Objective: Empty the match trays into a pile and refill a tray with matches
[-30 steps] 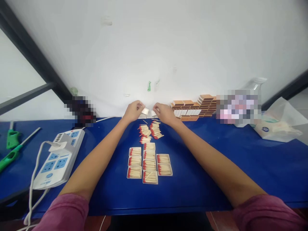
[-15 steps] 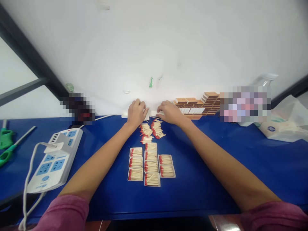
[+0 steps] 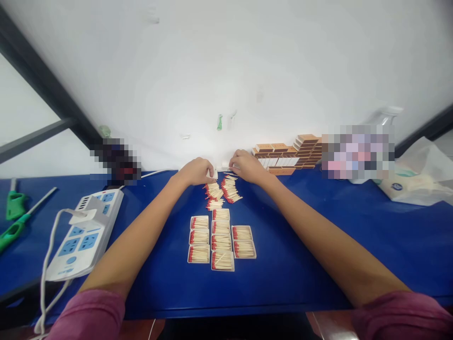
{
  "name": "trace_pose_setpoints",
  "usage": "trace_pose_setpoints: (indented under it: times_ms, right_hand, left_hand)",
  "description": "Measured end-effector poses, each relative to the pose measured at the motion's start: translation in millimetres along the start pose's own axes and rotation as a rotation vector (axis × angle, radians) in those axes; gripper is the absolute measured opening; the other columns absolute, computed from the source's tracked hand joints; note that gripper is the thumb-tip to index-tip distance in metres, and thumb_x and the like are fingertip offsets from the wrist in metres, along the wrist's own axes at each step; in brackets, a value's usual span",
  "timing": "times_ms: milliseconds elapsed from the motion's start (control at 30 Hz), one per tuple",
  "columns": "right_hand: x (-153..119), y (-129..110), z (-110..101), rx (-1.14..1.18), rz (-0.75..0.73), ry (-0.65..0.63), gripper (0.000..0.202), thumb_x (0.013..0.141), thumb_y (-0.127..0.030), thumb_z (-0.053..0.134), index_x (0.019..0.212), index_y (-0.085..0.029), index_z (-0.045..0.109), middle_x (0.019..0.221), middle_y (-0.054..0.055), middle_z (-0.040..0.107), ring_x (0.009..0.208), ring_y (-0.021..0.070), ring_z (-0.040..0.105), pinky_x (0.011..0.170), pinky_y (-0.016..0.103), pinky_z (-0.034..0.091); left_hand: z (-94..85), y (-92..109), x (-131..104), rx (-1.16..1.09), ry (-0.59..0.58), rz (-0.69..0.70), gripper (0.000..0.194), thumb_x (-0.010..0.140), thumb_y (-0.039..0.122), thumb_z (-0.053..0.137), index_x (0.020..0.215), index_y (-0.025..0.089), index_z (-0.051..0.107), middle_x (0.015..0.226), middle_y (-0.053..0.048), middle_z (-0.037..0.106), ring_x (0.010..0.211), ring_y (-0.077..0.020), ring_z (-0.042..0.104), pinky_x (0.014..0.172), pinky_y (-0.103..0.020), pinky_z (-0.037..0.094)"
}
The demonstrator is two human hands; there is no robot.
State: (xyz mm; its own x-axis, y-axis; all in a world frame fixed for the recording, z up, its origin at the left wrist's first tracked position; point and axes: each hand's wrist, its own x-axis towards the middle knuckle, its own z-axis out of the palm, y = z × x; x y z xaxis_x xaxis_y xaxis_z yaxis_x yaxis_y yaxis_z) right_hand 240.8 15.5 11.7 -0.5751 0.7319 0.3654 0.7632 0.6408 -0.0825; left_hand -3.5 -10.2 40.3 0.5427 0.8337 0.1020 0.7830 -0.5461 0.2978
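My left hand [image 3: 198, 171] is closed at the back of the table, its fingers on a small white matchbox tray [image 3: 213, 174]. Across from it, my right hand [image 3: 244, 166] has its fingers bent together beside another white piece [image 3: 225, 165] by the wall; what they hold is hidden. Just in front lie two loose piles of red-tipped matches, a left pile [image 3: 213, 191] and a right pile [image 3: 230, 190]. Nearer to me, several white trays filled with matches [image 3: 221, 242] stand in three columns.
Stacked brown matchboxes [image 3: 306, 151] line the wall at right, near a tissue pack [image 3: 406, 186]. At left, a white power strip [image 3: 85, 236] with a cable and green lighters [image 3: 16, 208] lie on the blue table [image 3: 283, 274].
My left hand has turned and lowered slightly, its fingers now curled round the white tray. My right hand stays at nearly the same spot, fingers drawn closer together. The view has shifted slightly.
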Motion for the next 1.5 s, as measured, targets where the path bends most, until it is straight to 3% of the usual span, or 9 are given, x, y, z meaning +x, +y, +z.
trace_pose_setpoints:
  times_ms: [333, 533, 667, 1000, 1500]
  right_hand:
    - [0, -1, 2, 0.019, 0.015, 0.009, 0.020, 0.098, -0.021, 0.058, 0.099, -0.016, 0.078, 0.107, 0.015, 0.064, 0.107, 0.0282, 0.056, 0.090, 0.037, 0.041]
    - [1, 6, -29, -0.001, 0.071, 0.004, 0.022, 0.096, -0.021, 0.058, 0.100, -0.016, 0.078, 0.104, 0.015, 0.068, 0.096, 0.0265, 0.060, 0.084, 0.036, 0.042]
    - [-1, 0, -44, -0.084, 0.169, -0.085, 0.023, 0.095, -0.020, 0.058, 0.102, -0.017, 0.079, 0.107, 0.015, 0.072, 0.095, 0.0264, 0.063, 0.081, 0.036, 0.043]
    - [-4, -5, -30, -0.209, 0.303, -0.249, 0.023, 0.096, -0.018, 0.057, 0.106, -0.014, 0.077, 0.112, 0.020, 0.075, 0.102, 0.0315, 0.071, 0.086, 0.037, 0.052]
    - [-6, 1, -27, -0.226, 0.262, -0.263, 0.028, 0.099, -0.016, 0.049, 0.112, -0.014, 0.074, 0.115, 0.020, 0.074, 0.110, 0.0305, 0.070, 0.091, 0.036, 0.052]
  left_hand:
    - [11.6, 0, 4, 0.023, 0.025, 0.050, 0.013, 0.081, 0.026, 0.071, 0.083, 0.020, 0.082, 0.066, -0.004, 0.066, 0.059, -0.0180, 0.056, 0.064, -0.031, 0.040]
    - [5.4, 3, 7, 0.059, 0.168, 0.074, 0.016, 0.088, 0.026, 0.065, 0.091, 0.018, 0.079, 0.093, -0.010, 0.068, 0.086, -0.0244, 0.062, 0.080, -0.034, 0.045]
    - [3.2, 4, 11, 0.068, 0.208, 0.084, 0.014, 0.092, 0.026, 0.064, 0.092, 0.018, 0.076, 0.095, -0.010, 0.068, 0.090, -0.0242, 0.061, 0.086, -0.035, 0.045]
    - [31.5, 9, 25, 0.149, 0.282, 0.057, 0.021, 0.099, 0.018, 0.054, 0.102, 0.014, 0.075, 0.098, -0.012, 0.073, 0.100, -0.0279, 0.059, 0.090, -0.039, 0.044]
    - [43.5, 24, 43, 0.214, 0.244, 0.117, 0.025, 0.097, 0.016, 0.055, 0.100, 0.016, 0.079, 0.095, -0.012, 0.074, 0.099, -0.0272, 0.060, 0.089, -0.038, 0.044]
